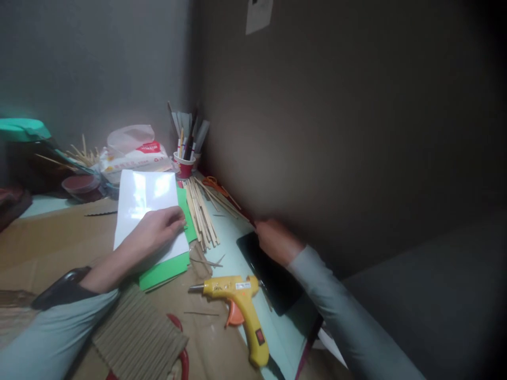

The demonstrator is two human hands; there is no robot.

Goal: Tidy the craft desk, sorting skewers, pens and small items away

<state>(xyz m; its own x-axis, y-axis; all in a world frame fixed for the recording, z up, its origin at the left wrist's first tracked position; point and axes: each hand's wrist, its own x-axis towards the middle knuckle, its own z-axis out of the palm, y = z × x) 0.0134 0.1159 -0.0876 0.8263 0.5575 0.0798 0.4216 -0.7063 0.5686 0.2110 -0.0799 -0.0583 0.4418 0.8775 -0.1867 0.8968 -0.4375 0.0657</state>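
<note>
My left hand lies across a glossy white sheet, fingers curled and the thumb tip close against them; whatever they pinch is too small to tell. Green sheets stick out from under the white one. Over by the wall, my right hand is closed above the top end of a black tablet or phone. Its fingertips are partly hidden and smeared, near a dark red edge. Thin wooden sticks lie between my hands. A yellow glue gun rests on its side in front of them.
Corrugated cardboard partly covers red-handled scissors. Orange-handled scissors lie along the wall. Behind stand a cup of pens and brushes, a tissue pack and a round tub. A cardboard sheet covers the left side.
</note>
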